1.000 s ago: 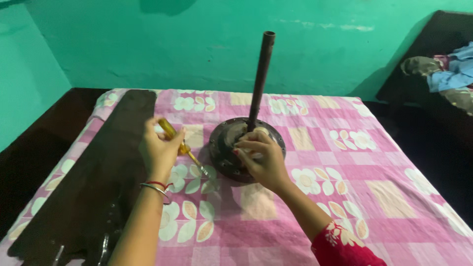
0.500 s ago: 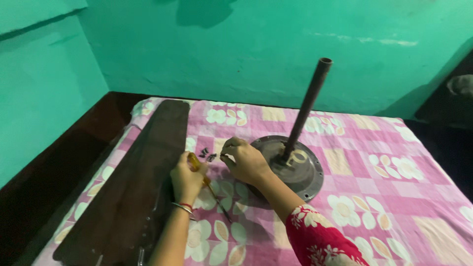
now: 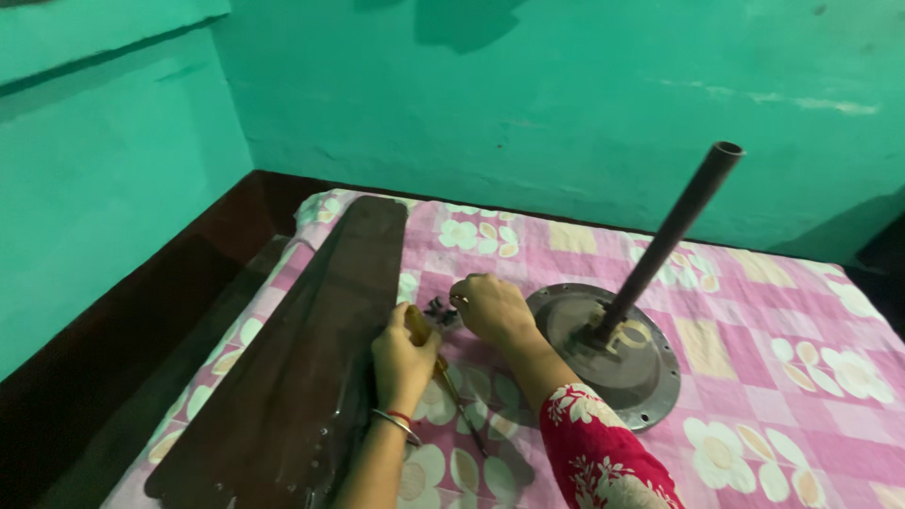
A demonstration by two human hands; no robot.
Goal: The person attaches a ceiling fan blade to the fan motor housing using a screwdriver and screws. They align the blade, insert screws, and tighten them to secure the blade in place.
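Small dark screws (image 3: pixel 440 308) sit in a loose cluster on the pink floral bedsheet (image 3: pixel 754 311), between the fan blades and the motor plate. Right hand (image 3: pixel 492 309) has come off the motor plate, where it was a second ago, and is now curled over the screws, fingertips down at the pile; can't tell if it has one pinched. So the work has shifted from the plate to the loose hardware.

Left hand (image 3: pixel 403 363) is clenched round a screwdriver (image 3: pixel 443 377): yellow handle in the fist, thin metal shaft running out toward the camera along the sheet. Same grip as before; hand has moved left, now just beside the blade edge. Bangle on the wrist.

Outward:
- Fan blades (image 3: pixel 311 358): long, flat, dark brown, stacked, slightly glossy, row of small holes at the near end. Lying lengthwise on the left of the bed.
- Motor plate (image 3: pixel 650 372): round, dull grey metal, worn finish, bolt holes round the rim. Flat on the sheet, right of the hands.
- Downrod (image 3: pixel 674 226): dark tube, hollow open top, rising tilted from the plate centre.
- Sheet: soft, quilted-looking, pink check with cream flowers.
- Walls: matte teal, scuffed.
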